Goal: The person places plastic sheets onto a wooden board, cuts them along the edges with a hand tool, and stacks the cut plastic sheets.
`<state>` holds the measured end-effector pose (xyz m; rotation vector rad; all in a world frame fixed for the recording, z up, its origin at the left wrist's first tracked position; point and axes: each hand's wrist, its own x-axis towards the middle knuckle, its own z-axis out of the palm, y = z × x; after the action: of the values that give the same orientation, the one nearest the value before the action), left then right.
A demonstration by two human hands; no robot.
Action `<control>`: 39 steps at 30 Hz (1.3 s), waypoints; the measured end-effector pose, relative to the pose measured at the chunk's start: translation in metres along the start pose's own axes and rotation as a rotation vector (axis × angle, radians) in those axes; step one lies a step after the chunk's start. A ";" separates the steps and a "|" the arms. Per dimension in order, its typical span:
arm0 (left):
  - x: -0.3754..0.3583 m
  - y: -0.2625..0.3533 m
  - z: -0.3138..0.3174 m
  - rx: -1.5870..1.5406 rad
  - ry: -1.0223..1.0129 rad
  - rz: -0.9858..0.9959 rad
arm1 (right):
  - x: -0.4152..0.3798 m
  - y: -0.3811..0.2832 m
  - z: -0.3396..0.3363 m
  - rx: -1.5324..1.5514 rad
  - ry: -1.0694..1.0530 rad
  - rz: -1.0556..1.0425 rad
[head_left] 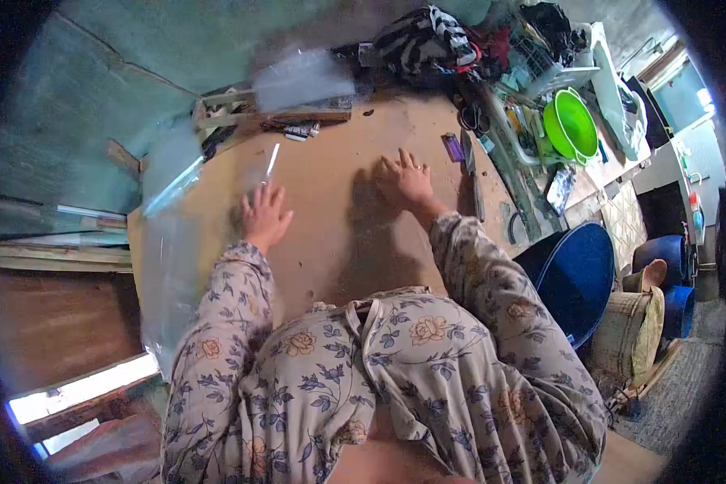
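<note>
My left hand (266,218) lies on the brown tabletop (315,242) with its fingers spread and nothing held in it. Just beyond its fingertips is a thin white strip (273,159). To the right, my right hand (409,181) is over the same surface, fingers apart and holding nothing; a ring shows on one finger. Nearest to that hand are a small purple packet (452,148) and a long, dark, knife-like tool (474,181) at the table's right side. Dark-handled scissors (473,120) lie farther back.
Clear plastic sheeting (169,278) lies along the left edge. At the back are a wooden piece (315,113), translucent plastic (305,81) and a striped cloth bundle (419,44). A green basin (571,127) stands at right, with a large blue barrel (577,270) below.
</note>
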<state>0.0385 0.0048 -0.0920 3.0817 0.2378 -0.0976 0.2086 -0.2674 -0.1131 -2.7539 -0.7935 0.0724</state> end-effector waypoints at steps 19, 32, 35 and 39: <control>0.056 0.098 -0.016 -0.864 0.018 0.057 | 0.033 -0.022 -0.031 0.773 -0.052 -0.428; -0.020 0.083 0.011 -1.502 -0.134 -0.651 | 0.103 0.082 0.020 -0.165 -0.008 -0.303; -0.032 0.078 0.006 -1.431 -0.141 -0.624 | 0.078 0.050 -0.011 0.719 0.221 0.153; -0.041 0.066 0.005 -1.339 -0.159 -0.589 | 0.008 0.011 -0.093 1.710 0.046 0.356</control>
<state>0.0084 -0.0670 -0.0917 1.6084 0.7849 -0.1269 0.2323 -0.2947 -0.0265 -1.1810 -0.0129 0.4794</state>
